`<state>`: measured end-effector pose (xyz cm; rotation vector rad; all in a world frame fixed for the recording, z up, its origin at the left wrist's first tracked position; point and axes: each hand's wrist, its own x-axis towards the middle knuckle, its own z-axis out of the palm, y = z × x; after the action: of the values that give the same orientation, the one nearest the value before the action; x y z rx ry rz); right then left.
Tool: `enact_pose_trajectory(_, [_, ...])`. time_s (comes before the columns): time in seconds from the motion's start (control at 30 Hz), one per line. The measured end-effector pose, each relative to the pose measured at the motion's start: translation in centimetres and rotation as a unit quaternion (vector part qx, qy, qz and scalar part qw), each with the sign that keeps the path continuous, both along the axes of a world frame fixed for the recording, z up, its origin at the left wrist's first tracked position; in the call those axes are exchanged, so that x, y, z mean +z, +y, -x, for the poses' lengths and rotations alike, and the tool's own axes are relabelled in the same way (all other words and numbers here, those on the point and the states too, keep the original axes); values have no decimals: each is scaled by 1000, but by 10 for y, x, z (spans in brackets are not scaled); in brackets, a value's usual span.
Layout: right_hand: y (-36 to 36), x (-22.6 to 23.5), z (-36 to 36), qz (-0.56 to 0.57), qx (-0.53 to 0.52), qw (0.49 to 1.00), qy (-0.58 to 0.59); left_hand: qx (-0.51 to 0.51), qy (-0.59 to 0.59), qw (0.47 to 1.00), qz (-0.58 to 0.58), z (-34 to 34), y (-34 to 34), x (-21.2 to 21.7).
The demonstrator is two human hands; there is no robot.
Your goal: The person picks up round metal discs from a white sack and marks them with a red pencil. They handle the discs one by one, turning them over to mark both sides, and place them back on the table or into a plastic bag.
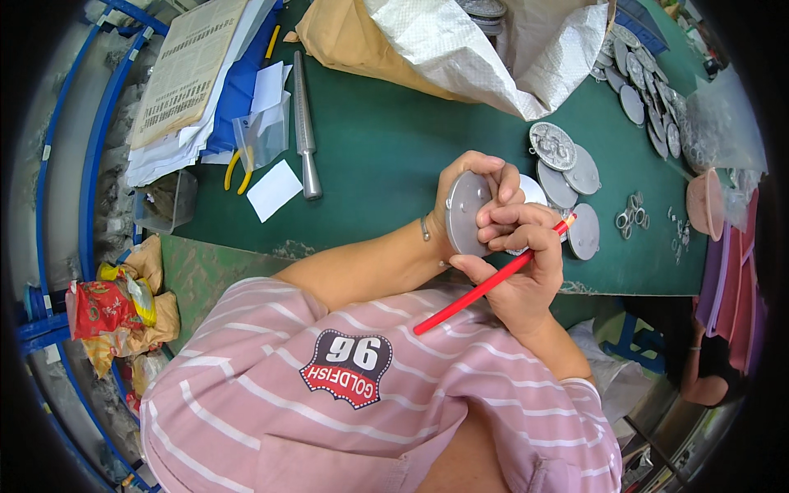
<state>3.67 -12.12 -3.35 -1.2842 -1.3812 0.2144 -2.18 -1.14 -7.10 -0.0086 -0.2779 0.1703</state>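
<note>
Grey metal disc, up above the tabletop's near side! Left hand curls round its rim; right hand, fingers bunched against it, grips a red pencil. Looks stiff, fairly weighty, smooth; rim holds suit it. Its underside's hidden; beyond, the white sack conceals most contents.

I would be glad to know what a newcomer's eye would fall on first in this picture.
Most likely the bright red stick in the right hand, slanting just right of the picture's centre. Just above it, the left hand holds a round grey disc. After that, the eye may go to the big white sack at the top of the picture and the heap of grey discs to its right.
</note>
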Motion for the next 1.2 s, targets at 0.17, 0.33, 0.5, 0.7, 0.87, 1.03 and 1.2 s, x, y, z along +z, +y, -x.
enact_pose_trajectory(0.17, [-1,-4,0,6,2,1000,11,3,-11,1000,2,-1,0,-2])
enact_pose_trajectory(0.33, [-1,-1,2,6,-7,1000,6,-7,-9,1000,2,-1,0,-2])
enact_pose_trajectory(0.5, [-1,-4,1,4,-6,1000,6,-8,-7,1000,-2,0,0,-1])
enact_pose_trajectory(0.7, [-1,-1,4,9,-36,999,24,-5,-22,1000,7,-1,-1,-2])
enact_pose_trajectory(0.87, [2,4,1,7,-33,999,27,-11,-42,999,5,-6,2,-2])
enact_pose_trajectory(1.03, [-2,0,-23,-53,-124,991,14,116,161,980,6,0,-6,24])
enact_pose_trajectory(1.2, [-3,-3,-50,-52,-188,960,201,102,161,982,8,-4,-13,42])
